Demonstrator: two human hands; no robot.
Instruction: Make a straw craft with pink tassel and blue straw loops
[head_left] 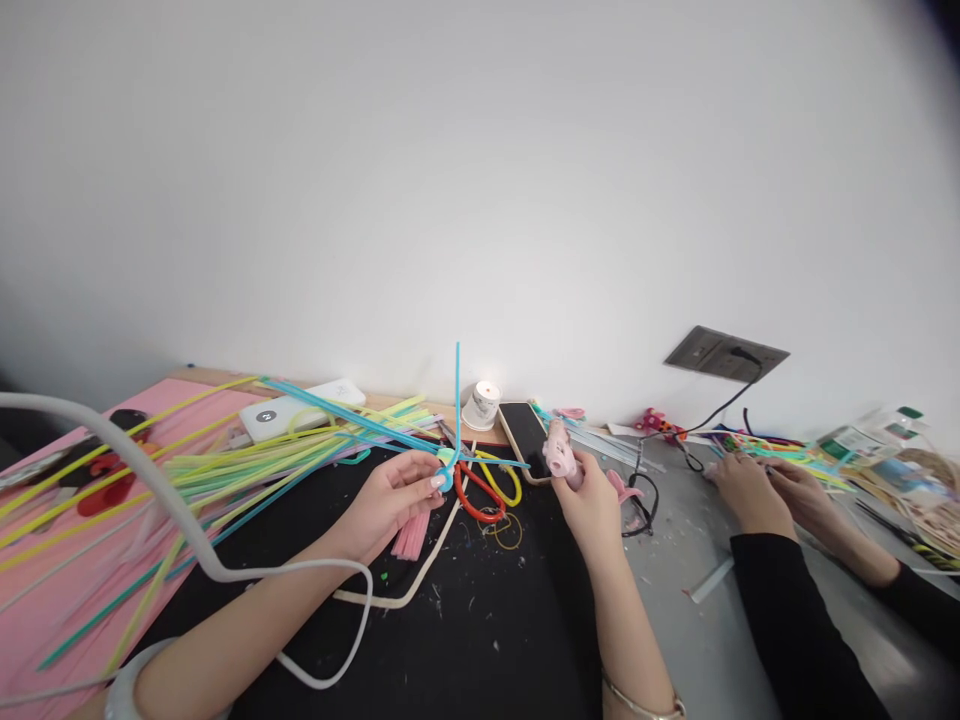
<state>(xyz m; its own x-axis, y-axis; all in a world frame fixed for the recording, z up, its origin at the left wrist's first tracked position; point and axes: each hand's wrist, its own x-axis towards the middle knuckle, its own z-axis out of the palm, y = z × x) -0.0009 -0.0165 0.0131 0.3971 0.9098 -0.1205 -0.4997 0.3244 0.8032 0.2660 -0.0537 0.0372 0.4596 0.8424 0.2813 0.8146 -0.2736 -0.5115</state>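
My left hand pinches a blue pipe cleaner piece between thumb and fingertips. One thin blue stem of it points straight up, another sticks out to the right, and longer blue lengths run off to the left. My right hand is wrapped around a pink glue gun, its round end turned towards me. The two hands are apart. Between them, on the black mat, lie a red loop and a yellow loop, like scissor handles. A pink bundle of stems is partly under my left hand.
Yellow, green and blue stems spread over pink sheets at left. A white power bank, a paper cup and a phone stand or lie along the wall. A white cable crosses my left forearm. Another person's hands work at right.
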